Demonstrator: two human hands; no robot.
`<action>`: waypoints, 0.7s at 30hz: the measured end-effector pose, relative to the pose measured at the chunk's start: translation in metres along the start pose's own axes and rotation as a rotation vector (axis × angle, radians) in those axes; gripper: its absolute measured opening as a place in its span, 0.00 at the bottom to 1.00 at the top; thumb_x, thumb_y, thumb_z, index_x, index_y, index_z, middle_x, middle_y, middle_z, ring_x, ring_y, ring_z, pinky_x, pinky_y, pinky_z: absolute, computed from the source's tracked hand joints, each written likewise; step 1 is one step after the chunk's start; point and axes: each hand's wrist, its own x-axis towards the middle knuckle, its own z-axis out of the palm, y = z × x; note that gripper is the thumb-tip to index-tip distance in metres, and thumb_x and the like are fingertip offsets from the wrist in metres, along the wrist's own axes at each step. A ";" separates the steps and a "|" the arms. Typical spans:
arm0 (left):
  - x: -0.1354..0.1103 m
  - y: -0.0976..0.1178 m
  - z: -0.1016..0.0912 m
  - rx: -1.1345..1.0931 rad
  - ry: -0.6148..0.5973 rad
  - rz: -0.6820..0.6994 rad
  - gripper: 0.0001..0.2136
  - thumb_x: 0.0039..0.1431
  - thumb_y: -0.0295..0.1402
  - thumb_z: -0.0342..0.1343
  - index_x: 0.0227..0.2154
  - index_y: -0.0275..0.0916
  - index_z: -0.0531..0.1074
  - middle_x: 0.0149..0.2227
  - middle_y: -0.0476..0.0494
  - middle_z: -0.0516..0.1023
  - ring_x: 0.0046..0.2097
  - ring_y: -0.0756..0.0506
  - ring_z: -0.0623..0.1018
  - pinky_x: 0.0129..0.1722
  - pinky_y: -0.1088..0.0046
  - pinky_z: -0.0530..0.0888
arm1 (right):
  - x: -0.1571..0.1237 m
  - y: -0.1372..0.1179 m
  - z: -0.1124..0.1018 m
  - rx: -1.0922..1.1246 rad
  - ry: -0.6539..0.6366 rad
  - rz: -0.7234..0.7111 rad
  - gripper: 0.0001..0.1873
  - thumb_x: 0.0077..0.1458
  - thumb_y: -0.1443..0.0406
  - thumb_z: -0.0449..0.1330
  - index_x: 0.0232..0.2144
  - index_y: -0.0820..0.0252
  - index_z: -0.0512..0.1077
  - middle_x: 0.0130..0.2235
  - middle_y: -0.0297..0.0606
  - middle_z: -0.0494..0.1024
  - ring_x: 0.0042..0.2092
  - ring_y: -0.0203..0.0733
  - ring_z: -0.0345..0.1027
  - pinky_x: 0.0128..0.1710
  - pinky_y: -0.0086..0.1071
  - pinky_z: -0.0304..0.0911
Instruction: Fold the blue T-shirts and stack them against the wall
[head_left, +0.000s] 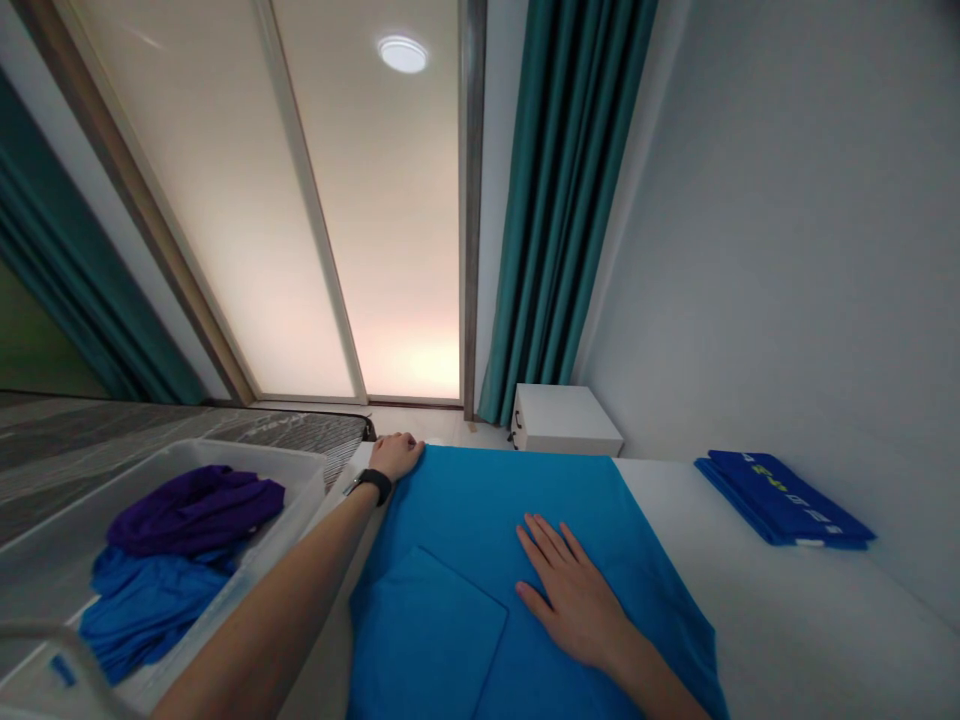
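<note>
Right hand (pixel 574 595) flat on the blue shirt (pixel 480 500), fingers spread; left hand (pixel 396 456) at its far corner, fingers pressed together!

A bright blue garment (pixel 525 530) lies spread flat on the white table (pixel 750 570), near its left edge. It is smooth, and one square pocket shape (pixel 427 630) shows on its near part.

Both arms are bare, reaching fwd from the bottom of the frame. L arm (pixel 277 610) runs diagonally up from lower left to the L hand (pixel 396 456) near top center, fingers curled over & mostly hidden, can't tell if it's pinching. R hand (pixel 570 592) sits lower center-right, palm down & flat, R fingers (pixel 541 548) spread toward upper left, R arm (pixel 660 680) coming in from the bottom edge.
</note>
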 end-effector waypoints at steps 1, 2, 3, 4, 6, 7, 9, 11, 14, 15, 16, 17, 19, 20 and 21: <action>0.002 0.000 0.000 -0.005 0.000 -0.013 0.20 0.62 0.45 0.45 0.37 0.36 0.78 0.44 0.34 0.79 0.51 0.36 0.75 0.56 0.59 0.62 | 0.000 0.000 0.000 0.000 -0.004 -0.001 0.35 0.65 0.45 0.37 0.69 0.51 0.43 0.70 0.31 0.39 0.70 0.47 0.32 0.69 0.48 0.28; 0.004 0.000 0.001 -0.013 0.000 -0.023 0.20 0.61 0.45 0.46 0.36 0.36 0.78 0.43 0.34 0.79 0.51 0.36 0.75 0.56 0.59 0.62 | 0.000 0.000 0.000 0.000 -0.009 0.001 0.35 0.65 0.45 0.37 0.69 0.51 0.43 0.70 0.31 0.38 0.70 0.47 0.32 0.69 0.48 0.28; 0.005 0.001 0.001 -0.025 0.001 -0.031 0.19 0.61 0.44 0.47 0.36 0.36 0.78 0.43 0.34 0.80 0.50 0.36 0.76 0.55 0.59 0.63 | 0.000 0.000 0.000 0.000 -0.013 0.004 0.36 0.65 0.45 0.37 0.69 0.51 0.43 0.70 0.31 0.38 0.70 0.47 0.32 0.69 0.48 0.28; 0.007 0.001 0.001 -0.039 0.004 -0.036 0.18 0.61 0.43 0.47 0.36 0.36 0.78 0.43 0.35 0.80 0.50 0.36 0.76 0.55 0.59 0.63 | 0.001 0.000 0.000 0.001 -0.015 0.007 0.36 0.65 0.45 0.37 0.69 0.51 0.43 0.70 0.31 0.38 0.70 0.47 0.31 0.69 0.48 0.27; 0.009 0.005 0.001 -0.069 0.016 -0.045 0.16 0.60 0.41 0.49 0.37 0.37 0.78 0.44 0.37 0.79 0.49 0.37 0.76 0.53 0.60 0.65 | 0.001 0.001 0.001 0.005 -0.011 0.008 0.35 0.65 0.45 0.37 0.69 0.51 0.43 0.70 0.31 0.38 0.70 0.48 0.31 0.69 0.48 0.27; 0.009 0.007 0.001 -0.084 0.026 -0.046 0.15 0.59 0.40 0.49 0.37 0.37 0.77 0.44 0.37 0.79 0.49 0.37 0.76 0.52 0.60 0.66 | 0.000 0.001 0.001 0.008 -0.008 0.006 0.35 0.65 0.46 0.38 0.69 0.51 0.43 0.70 0.31 0.37 0.70 0.48 0.31 0.69 0.48 0.27; 0.009 0.013 -0.001 -0.114 0.046 -0.037 0.15 0.59 0.39 0.49 0.38 0.36 0.77 0.44 0.36 0.79 0.49 0.37 0.76 0.49 0.62 0.68 | 0.000 0.001 0.001 0.011 -0.002 -0.002 0.34 0.66 0.47 0.38 0.69 0.51 0.43 0.70 0.31 0.37 0.70 0.48 0.32 0.69 0.48 0.27; 0.006 0.020 -0.004 -0.146 0.068 -0.010 0.14 0.60 0.38 0.48 0.38 0.35 0.76 0.43 0.37 0.79 0.47 0.38 0.76 0.46 0.64 0.69 | 0.000 0.000 0.000 0.009 -0.005 -0.003 0.34 0.66 0.48 0.38 0.69 0.52 0.43 0.70 0.31 0.37 0.70 0.47 0.31 0.69 0.48 0.27; -0.002 0.035 -0.014 -0.193 0.097 0.054 0.14 0.61 0.38 0.47 0.37 0.35 0.75 0.39 0.40 0.79 0.44 0.41 0.76 0.43 0.67 0.70 | 0.000 -0.001 -0.003 0.000 -0.018 0.004 0.34 0.66 0.48 0.37 0.69 0.53 0.44 0.70 0.33 0.38 0.70 0.45 0.31 0.69 0.47 0.26; -0.007 0.040 -0.018 -0.206 0.104 0.079 0.14 0.61 0.38 0.47 0.36 0.35 0.75 0.38 0.41 0.79 0.42 0.42 0.76 0.42 0.68 0.69 | 0.000 -0.001 -0.003 -0.002 -0.022 0.004 0.34 0.66 0.48 0.37 0.69 0.54 0.43 0.70 0.33 0.38 0.70 0.45 0.31 0.69 0.47 0.26; -0.012 0.045 -0.022 -0.217 0.108 0.104 0.14 0.61 0.38 0.48 0.36 0.35 0.75 0.37 0.41 0.78 0.41 0.42 0.75 0.42 0.68 0.69 | 0.000 -0.001 -0.003 -0.002 -0.022 0.004 0.34 0.66 0.48 0.37 0.69 0.54 0.43 0.70 0.33 0.38 0.70 0.45 0.30 0.69 0.47 0.26; -0.019 0.051 -0.026 -0.225 0.112 0.128 0.14 0.61 0.38 0.48 0.35 0.35 0.75 0.36 0.42 0.78 0.41 0.43 0.75 0.41 0.68 0.69 | 0.000 -0.001 -0.003 -0.002 -0.021 0.005 0.34 0.66 0.48 0.36 0.69 0.54 0.43 0.70 0.33 0.38 0.70 0.45 0.30 0.69 0.46 0.26; -0.035 0.062 -0.033 -0.238 0.112 0.180 0.13 0.61 0.38 0.49 0.33 0.36 0.75 0.36 0.43 0.78 0.40 0.43 0.74 0.41 0.69 0.68 | 0.000 0.000 -0.002 -0.002 -0.016 0.006 0.35 0.66 0.47 0.36 0.69 0.54 0.43 0.70 0.33 0.38 0.70 0.46 0.30 0.68 0.46 0.26; -0.045 0.068 -0.035 -0.240 0.108 0.209 0.12 0.61 0.38 0.51 0.32 0.37 0.75 0.35 0.44 0.77 0.40 0.44 0.74 0.41 0.69 0.68 | 0.000 0.000 -0.001 -0.003 -0.012 0.005 0.35 0.66 0.47 0.37 0.69 0.54 0.43 0.70 0.33 0.37 0.70 0.46 0.30 0.68 0.46 0.26; -0.055 0.073 -0.037 -0.239 0.097 0.245 0.11 0.60 0.38 0.52 0.31 0.38 0.75 0.35 0.45 0.77 0.41 0.44 0.74 0.42 0.68 0.67 | 0.000 0.001 0.000 -0.004 -0.007 0.002 0.35 0.66 0.46 0.37 0.69 0.54 0.43 0.71 0.34 0.37 0.70 0.46 0.30 0.68 0.46 0.26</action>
